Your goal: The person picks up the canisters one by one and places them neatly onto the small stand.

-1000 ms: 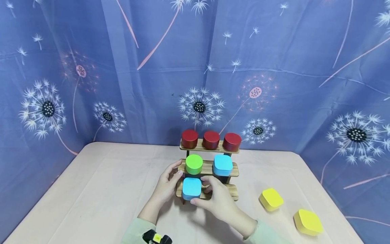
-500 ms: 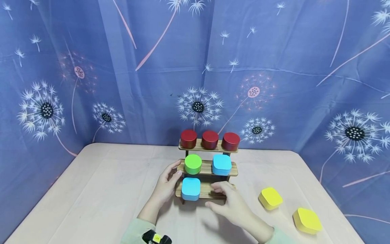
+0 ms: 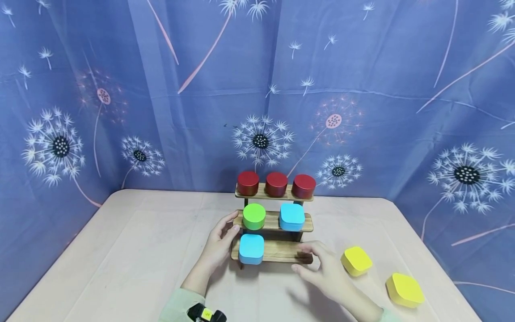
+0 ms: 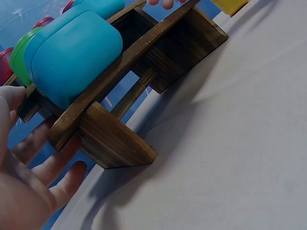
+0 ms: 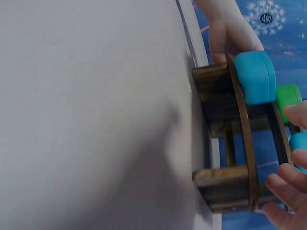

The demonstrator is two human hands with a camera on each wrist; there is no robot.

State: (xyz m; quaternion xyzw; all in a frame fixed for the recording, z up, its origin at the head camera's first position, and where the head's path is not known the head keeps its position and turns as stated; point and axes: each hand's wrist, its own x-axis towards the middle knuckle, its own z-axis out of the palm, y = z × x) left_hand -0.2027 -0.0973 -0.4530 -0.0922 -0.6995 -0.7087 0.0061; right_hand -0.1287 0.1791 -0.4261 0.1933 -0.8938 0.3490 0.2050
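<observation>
A three-tier wooden display rack (image 3: pixel 281 252) stands on the table. My left hand (image 3: pixel 219 243) holds its left end, thumb near the middle shelf and fingers around the shelf ends, as the left wrist view shows. A light-blue rounded-square box (image 3: pixel 251 249) sits at the left of the bottom shelf. On the middle shelf are a green round tin (image 3: pixel 254 217) and another light-blue box (image 3: pixel 292 217), with a gap between them. Loosely spread and holding nothing, my right hand (image 3: pixel 327 270) is by the bottom shelf's right end.
Three red round tins (image 3: pixel 276 184) line the top shelf. Two yellow rounded-square boxes (image 3: pixel 356 260) lie on the table to the right of the rack. Behind the pale table (image 3: pixel 132 250) hangs a blue dandelion-print curtain (image 3: pixel 201 134).
My right hand has let go of the bottom-shelf blue box and moved right along the shelf, away from it. My left hand has stayed at the rack's left end.
</observation>
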